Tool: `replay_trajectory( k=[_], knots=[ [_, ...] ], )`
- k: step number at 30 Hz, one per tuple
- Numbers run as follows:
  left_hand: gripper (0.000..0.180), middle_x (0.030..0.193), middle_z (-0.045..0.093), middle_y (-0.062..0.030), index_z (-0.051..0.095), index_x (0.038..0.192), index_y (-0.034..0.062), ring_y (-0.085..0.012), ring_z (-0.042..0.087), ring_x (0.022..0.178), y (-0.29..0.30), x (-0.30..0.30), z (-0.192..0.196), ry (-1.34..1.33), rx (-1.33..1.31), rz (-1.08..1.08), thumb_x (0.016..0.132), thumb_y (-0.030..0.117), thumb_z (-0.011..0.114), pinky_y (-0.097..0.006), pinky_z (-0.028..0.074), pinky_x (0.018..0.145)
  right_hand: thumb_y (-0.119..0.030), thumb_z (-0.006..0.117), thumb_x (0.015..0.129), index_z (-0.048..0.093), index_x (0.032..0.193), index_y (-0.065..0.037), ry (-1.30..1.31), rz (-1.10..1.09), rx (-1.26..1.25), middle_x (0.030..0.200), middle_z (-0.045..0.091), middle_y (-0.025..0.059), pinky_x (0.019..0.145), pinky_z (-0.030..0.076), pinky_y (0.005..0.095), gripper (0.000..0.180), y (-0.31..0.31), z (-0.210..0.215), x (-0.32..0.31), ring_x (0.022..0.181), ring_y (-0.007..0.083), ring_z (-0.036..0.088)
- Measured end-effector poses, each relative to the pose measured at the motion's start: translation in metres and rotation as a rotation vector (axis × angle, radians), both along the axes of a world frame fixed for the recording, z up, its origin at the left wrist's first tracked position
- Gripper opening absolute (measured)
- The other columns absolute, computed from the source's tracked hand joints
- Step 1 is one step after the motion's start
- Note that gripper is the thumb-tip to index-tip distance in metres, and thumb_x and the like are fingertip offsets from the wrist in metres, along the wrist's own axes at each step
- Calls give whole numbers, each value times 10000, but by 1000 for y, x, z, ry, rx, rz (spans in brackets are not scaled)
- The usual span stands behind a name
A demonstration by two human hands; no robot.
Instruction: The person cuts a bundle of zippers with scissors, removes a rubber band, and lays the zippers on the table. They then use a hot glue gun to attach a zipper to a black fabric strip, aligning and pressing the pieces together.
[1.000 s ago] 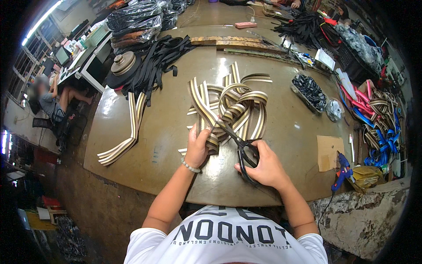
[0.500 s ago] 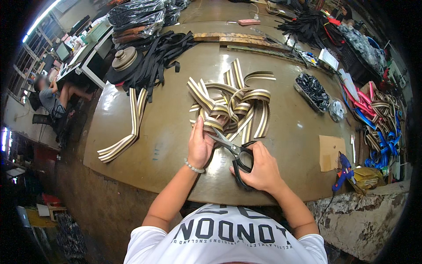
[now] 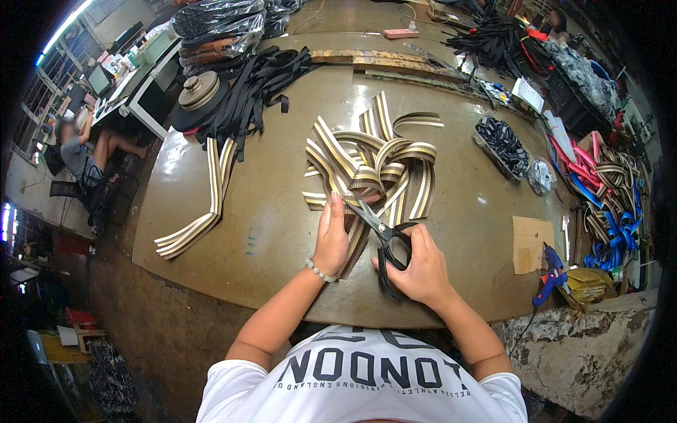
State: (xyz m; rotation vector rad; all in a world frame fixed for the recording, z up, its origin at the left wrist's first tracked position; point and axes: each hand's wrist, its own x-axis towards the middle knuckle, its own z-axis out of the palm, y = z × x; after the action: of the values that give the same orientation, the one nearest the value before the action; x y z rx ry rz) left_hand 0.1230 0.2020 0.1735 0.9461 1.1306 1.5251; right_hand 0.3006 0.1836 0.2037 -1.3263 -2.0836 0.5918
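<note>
In the middle of the table lies a loose tangle of striped webbing (image 3: 405, 151), in brown, white and yellow. My left hand (image 3: 331, 243) is closed on the near side of this webbing, with a beaded bracelet at its wrist. A strip of it runs down between my hands toward the near table edge. My right hand (image 3: 423, 271) grips black-handled scissors (image 3: 386, 236) by their loops. The blades point up and left, their tips at the webbing beside my left fingertips. Whether the blades touch the strip I cannot tell.
Folded striped strips (image 3: 211, 190) lie at left, below black straps (image 3: 250, 92) and a webbing roll (image 3: 199, 92). To the right are a tray of black buckles (image 3: 501, 144), cardboard (image 3: 532, 243) and a blue glue gun (image 3: 553, 271). A person (image 3: 81, 151) sits far left.
My left hand has shifted slightly right and down. A strip now shows running down between my hands. The scissors have moved a little right, their tips pointing more upward.
</note>
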Motion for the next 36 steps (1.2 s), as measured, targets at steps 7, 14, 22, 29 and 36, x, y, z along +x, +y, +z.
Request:
replay_trajectory(
  k=[7, 14, 22, 29, 36],
  knots=[
    [469, 1108, 645, -95, 500, 1234, -29, -161, 565, 1032, -4, -1, 10, 252, 30, -207, 1048, 375, 350, -313, 420, 954, -301, 820, 701, 556, 995, 22, 65, 4, -18, 923, 585, 178, 724, 490, 408, 510, 3, -9, 4, 839, 360, 607],
    [584, 1261, 547, -74, 279, 1450, -36, -140, 500, 1136, -3, 14, 14, 64, 206, -14, 968, 155, 547, -298, 370, 1013, -237, 824, 677, 581, 919, 23, 60, 106, 113, 837, 587, 162, 636, 499, 388, 431, -3, -17, 1, 725, 339, 611],
    [475, 1184, 563, -80, 283, 1434, -29, -175, 553, 1106, -1, 10, 6, 31, 159, -24, 1030, 195, 392, -332, 398, 1014, -183, 803, 646, 566, 940, 18, 37, 110, 201, 851, 578, 154, 657, 504, 398, 428, -6, -14, -1, 752, 342, 612],
    [488, 1131, 537, -79, 227, 1456, -10, -216, 579, 1126, -5, 16, 1, -216, 92, -87, 1036, 197, 365, -350, 433, 1008, -219, 803, 665, 553, 967, 22, 17, 100, 206, 879, 576, 158, 662, 501, 399, 460, -7, -12, -3, 766, 340, 614],
    [487, 1142, 539, -85, 217, 1458, -10, -225, 563, 1163, -3, 14, 2, -189, 80, -84, 1035, 179, 366, -352, 410, 1037, -294, 795, 726, 571, 876, 2, 22, 148, 121, 806, 576, 155, 615, 497, 418, 400, -10, -19, 0, 709, 355, 608]
  ],
)
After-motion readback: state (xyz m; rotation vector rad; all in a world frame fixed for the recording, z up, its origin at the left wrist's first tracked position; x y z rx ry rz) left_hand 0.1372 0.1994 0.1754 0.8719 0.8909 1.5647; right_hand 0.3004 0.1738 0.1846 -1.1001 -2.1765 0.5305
